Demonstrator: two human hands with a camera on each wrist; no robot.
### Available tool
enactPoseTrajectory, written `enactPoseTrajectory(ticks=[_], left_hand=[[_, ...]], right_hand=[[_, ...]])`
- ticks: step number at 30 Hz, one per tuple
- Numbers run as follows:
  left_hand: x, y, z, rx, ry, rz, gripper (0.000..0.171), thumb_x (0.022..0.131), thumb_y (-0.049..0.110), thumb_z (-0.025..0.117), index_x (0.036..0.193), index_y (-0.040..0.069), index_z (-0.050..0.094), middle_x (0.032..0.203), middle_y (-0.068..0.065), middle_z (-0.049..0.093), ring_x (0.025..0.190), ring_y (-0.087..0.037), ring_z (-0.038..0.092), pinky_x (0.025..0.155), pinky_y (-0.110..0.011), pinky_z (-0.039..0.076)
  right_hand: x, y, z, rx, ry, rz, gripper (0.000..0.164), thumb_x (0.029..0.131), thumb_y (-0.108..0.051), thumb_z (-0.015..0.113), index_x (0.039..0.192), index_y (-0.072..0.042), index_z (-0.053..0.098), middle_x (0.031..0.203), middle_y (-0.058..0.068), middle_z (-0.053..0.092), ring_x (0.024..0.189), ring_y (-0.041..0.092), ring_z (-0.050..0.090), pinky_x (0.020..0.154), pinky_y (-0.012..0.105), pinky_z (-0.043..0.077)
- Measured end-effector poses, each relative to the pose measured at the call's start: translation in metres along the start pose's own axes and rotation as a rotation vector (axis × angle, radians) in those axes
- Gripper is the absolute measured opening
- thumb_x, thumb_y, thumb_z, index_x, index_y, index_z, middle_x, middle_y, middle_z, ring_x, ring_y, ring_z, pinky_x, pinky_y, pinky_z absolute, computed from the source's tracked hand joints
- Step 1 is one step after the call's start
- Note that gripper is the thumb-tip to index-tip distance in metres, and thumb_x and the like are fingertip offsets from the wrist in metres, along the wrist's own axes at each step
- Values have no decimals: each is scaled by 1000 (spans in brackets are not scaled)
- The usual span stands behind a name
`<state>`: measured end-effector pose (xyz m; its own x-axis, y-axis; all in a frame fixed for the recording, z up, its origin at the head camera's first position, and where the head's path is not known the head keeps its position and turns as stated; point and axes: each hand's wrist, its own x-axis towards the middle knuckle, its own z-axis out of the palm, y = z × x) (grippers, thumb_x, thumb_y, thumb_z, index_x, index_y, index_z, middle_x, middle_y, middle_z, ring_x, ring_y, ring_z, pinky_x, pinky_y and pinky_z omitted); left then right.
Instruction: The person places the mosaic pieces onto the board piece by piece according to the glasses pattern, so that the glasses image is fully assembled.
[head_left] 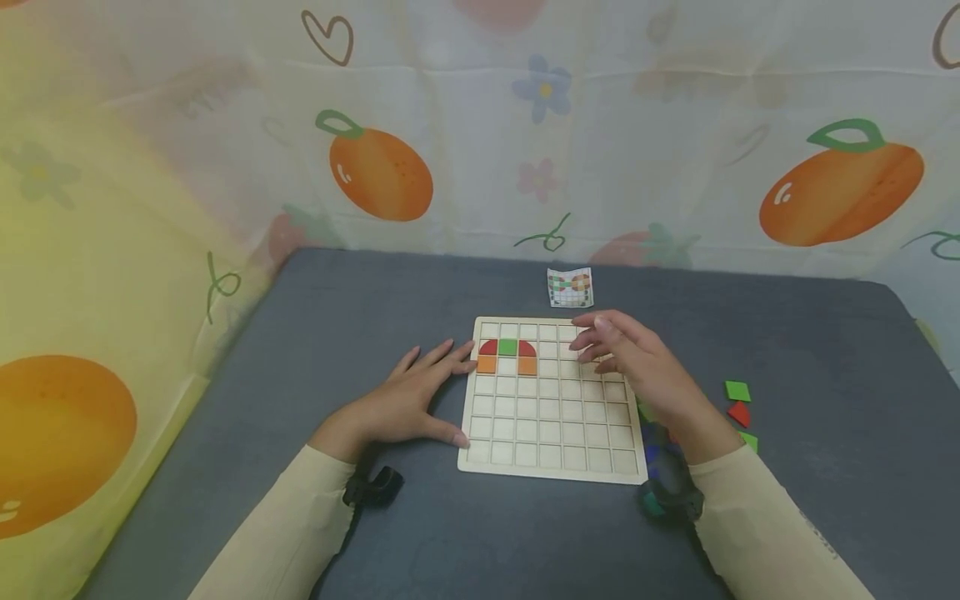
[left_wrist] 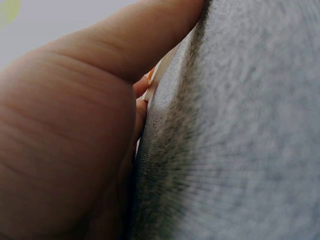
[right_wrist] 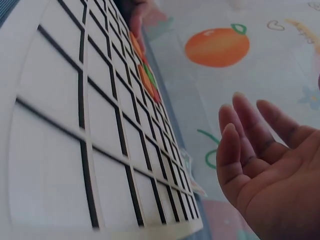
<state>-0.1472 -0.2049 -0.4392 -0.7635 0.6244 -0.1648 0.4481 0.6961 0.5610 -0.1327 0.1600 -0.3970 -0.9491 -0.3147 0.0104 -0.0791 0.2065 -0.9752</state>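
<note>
A pale wooden grid board (head_left: 527, 431) lies on the table. In its upper left cells sit a green square tile (head_left: 507, 347), an orange square tile (head_left: 527, 366) with a second one to its left, and two red rounded tiles, one of them (head_left: 489, 347) in the corner group's left column. My left hand (head_left: 408, 404) lies spread at the board's left side, fingertips and thumb tip right at the edge. Over the upper right cells hovers my right hand (head_left: 637, 362), fingers loosely bent; its palm (right_wrist: 280, 190) shows nothing held in the right wrist view.
Behind the board lies a small printed card (head_left: 570, 288) with a coloured pattern. Loose tiles are to the right, among them a green square (head_left: 737, 391) and a red piece (head_left: 739, 413). More tiles lie partly hidden under my right wrist. A printed curtain (head_left: 480, 167) hangs behind the table.
</note>
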Motion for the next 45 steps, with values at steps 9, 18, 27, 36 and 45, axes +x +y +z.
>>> enactPoseTrajectory(ticks=[9,18,27,36,45], left_hand=[[-1,0,2,-14,-1,7,113,78,70,90,170,25,41,181,11,10,165,-19,0,128,-56,-9],[0,1,4,-17,4,4,113,77,70,91,169,26,42,181,11,10,165,-19,0,128,-56,-9],[1,1,3,-14,2,-1,112,78,69,91,169,25,43,181,9,11,165,-20,1,128,-56,-9],[0,1,0,-4,1,5,115,79,67,91,171,23,38,180,11,12,165,-20,1,128,-56,-8],[-2,2,-1,-14,7,13,112,78,65,93,169,22,43,181,5,13,166,-26,3,127,-59,-8]], right_hand=[[-24,9,-32,-11,-1,-98,56,122,-34,31,151,10,49,129,22,61,117,32,61,96,32,50],[-50,31,-68,-117,86,-106,52,122,-29,29,150,8,52,126,20,64,114,25,66,95,23,53],[-62,44,-99,-195,187,-105,43,122,-27,32,148,-3,57,124,8,68,115,15,65,95,19,49],[-66,61,-117,-216,279,-34,31,120,-24,45,141,-12,64,116,-6,72,108,6,67,92,14,47],[-65,68,-114,-416,210,115,49,112,-33,66,149,-2,60,124,2,66,103,0,61,83,16,48]])
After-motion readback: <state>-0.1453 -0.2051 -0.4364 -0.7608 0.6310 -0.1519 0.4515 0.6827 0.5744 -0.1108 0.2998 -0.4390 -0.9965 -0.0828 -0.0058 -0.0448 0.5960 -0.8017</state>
